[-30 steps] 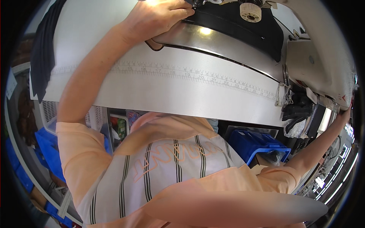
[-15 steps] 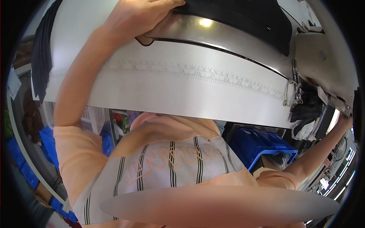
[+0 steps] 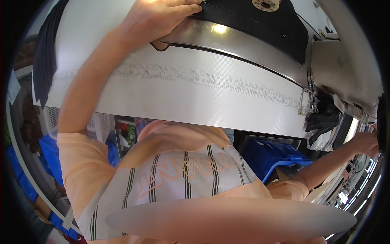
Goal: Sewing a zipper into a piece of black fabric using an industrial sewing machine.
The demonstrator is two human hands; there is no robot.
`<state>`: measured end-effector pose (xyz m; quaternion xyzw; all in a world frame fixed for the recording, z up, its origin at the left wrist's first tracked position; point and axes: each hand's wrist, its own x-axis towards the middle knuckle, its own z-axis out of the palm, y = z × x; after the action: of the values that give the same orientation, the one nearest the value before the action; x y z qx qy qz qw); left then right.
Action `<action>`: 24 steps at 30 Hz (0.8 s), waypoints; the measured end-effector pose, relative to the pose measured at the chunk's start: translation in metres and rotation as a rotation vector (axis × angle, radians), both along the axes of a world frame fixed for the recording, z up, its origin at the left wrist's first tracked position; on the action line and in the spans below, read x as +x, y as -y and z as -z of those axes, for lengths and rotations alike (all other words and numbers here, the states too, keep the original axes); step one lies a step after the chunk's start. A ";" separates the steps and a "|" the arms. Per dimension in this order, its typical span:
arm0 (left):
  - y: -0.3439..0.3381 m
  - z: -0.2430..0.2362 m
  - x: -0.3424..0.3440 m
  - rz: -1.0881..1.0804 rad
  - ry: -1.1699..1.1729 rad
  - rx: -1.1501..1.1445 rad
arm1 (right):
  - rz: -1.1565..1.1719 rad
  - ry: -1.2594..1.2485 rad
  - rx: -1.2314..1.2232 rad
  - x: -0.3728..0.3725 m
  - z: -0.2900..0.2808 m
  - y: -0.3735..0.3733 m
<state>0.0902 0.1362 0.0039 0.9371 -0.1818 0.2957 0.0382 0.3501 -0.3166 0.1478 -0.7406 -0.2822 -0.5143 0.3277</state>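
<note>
At the top, my left hand (image 3: 160,18) has its fingers close together, gripping the black fabric (image 3: 264,28) on the sewing machine's steel plate (image 3: 227,42), beside the white ruled tabletop (image 3: 195,101). A numbered round knob (image 3: 264,4) is cut off by the upper edge. At the far right, my right hand (image 3: 365,144) is curled below the machine's grey body (image 3: 333,65), partly lost in the dark rim; what it holds is unclear.
Dark cloth (image 3: 46,61) hangs over the table's left end. Below are a white plastic basket (image 3: 101,126), blue bins (image 3: 53,156) and another blue bin (image 3: 264,152). A black bundle (image 3: 321,120) with clear plastic hangs at the table's right end.
My right hand has moved down from the right end of the machine body. My left hand stays on the black fabric, with only a slight shift in the view.
</note>
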 end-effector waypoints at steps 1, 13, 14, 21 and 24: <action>0.000 0.000 0.001 -0.002 0.004 -0.002 | -0.206 -0.053 -0.040 -0.034 0.018 -0.037; -0.002 0.018 -0.002 -0.059 0.011 -0.107 | -0.758 -0.272 -0.733 -0.114 0.157 -0.271; -0.001 0.020 -0.002 -0.057 0.023 -0.116 | -0.769 -0.265 -0.751 -0.115 0.156 -0.271; 0.002 0.019 -0.002 -0.063 0.046 -0.097 | -0.760 -0.227 -0.787 -0.112 0.162 -0.268; 0.005 0.015 -0.004 -0.064 0.017 -0.027 | -0.734 -0.223 -0.795 -0.111 0.163 -0.269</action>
<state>0.0865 0.1315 -0.0112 0.9393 -0.1478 0.3072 0.0398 0.2388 -0.0480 -0.0151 -0.7101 -0.6580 -0.1386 0.2087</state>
